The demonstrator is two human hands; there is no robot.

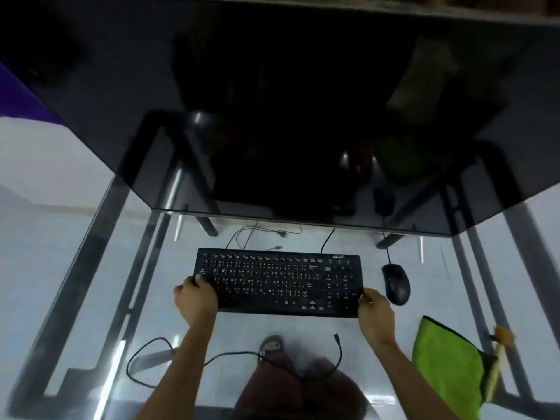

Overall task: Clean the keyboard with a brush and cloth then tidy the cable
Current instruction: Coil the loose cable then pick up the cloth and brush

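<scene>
Desk (pixel 75 244): clear glass top on a dark metal frame; pale floor visible through it.
Cable (pixel 157 363): black, loose on the glass by the near edge, looping at left and running right to a free plug end near the middle.
Left hand (pixel 195 298): curled round the keyboard's near-left corner, thumb on the keys, fingers under the edge.
Keyboard (pixel 280 283): black, flat, mid-desk, long side parallel to the near edge; own lead running from its far edge toward the monitor.
Monitor (pixel 288 101): large dark screen filling the far side, tilted over the desk.
Right hand (pixel 374 306): closed on the keyboard's near-right corner.
Mouse (pixel 395 283): black, just right of the keyboard, apart from it.
Cloth (pixel 445 365): green, at the near-right corner, partly over the edge.
Brush (pixel 497 362): pale bristles, lying on the cloth's right edge; handle blurred.
</scene>
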